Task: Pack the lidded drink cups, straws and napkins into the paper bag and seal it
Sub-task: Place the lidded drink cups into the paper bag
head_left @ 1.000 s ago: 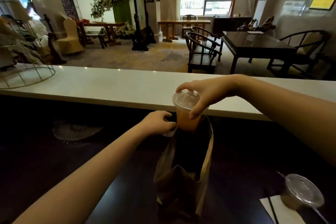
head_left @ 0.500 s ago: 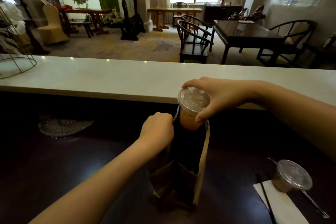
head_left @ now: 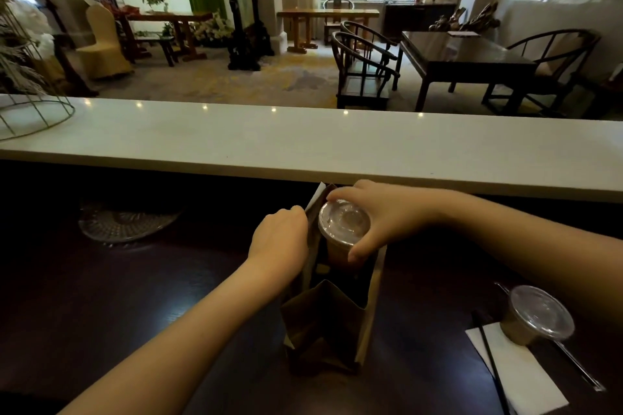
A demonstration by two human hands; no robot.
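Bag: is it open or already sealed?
Open. The bag gapes at the top; the left hand holds its rim aside and the right hand grips a lidded cup partly inside the opening.

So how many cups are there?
2. One cup in the right hand, partly inside the paper bag; the other cup by the napkin. The bag may hide more.

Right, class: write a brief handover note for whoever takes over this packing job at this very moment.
Left hand holds the paper bag open at its edge. Right hand grips the lidded cup by its rim, partly lowered into the bag.
Second cup, black straw and napkin lie on the dark counter, right.
Done: nothing seen fully packed. Left: seat this cup, add the rest, seal.
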